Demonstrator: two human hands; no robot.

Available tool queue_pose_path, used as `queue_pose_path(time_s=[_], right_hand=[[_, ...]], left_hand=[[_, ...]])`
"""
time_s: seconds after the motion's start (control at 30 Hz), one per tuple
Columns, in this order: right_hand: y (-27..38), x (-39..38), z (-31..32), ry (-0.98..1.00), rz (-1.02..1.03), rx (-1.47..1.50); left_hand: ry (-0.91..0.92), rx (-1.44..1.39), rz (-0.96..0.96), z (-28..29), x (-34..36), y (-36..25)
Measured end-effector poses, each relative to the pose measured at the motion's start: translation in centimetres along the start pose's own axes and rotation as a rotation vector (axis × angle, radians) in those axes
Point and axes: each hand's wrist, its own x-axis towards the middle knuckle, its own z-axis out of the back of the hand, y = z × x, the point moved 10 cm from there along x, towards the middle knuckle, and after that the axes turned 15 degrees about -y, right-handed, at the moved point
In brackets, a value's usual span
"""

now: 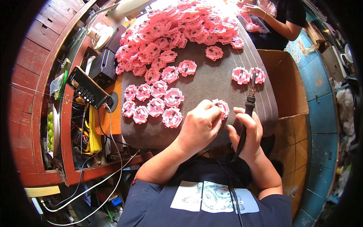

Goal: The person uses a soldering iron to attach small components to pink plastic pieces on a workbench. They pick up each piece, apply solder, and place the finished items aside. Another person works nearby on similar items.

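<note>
Strong light floods in from the top, bleaching the far edge of the heap of pink parts (170, 34) nearly white, while the lower left sinks into shadow. The grey mat (211, 83) looks fairly sharp; fisheye distortion bows the blue panels (321, 113) toward a black rim.

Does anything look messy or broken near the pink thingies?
The pink parts are heaped and scattered on the gray table, but none looks plainly broken. Messier are the white cables, crossing and looping over clutter at lower left. The blue panels at right look worn, with pale patches.
</note>
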Motion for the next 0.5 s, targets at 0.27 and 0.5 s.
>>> queue_pose_path(time_s=[0.27, 0.5], right_hand=[[-0.4, 1.0, -2.5, 0.129, -0.045, -0.109], [-0.6, 1.1, -2.9, 0.116, -0.017, -0.1]], left_hand=[[0.007, -0.011, 0.017, 0.1, 0.0, -0.1], [0.001, -0.022, 0.008, 0.1, 0.0, 0.0]])
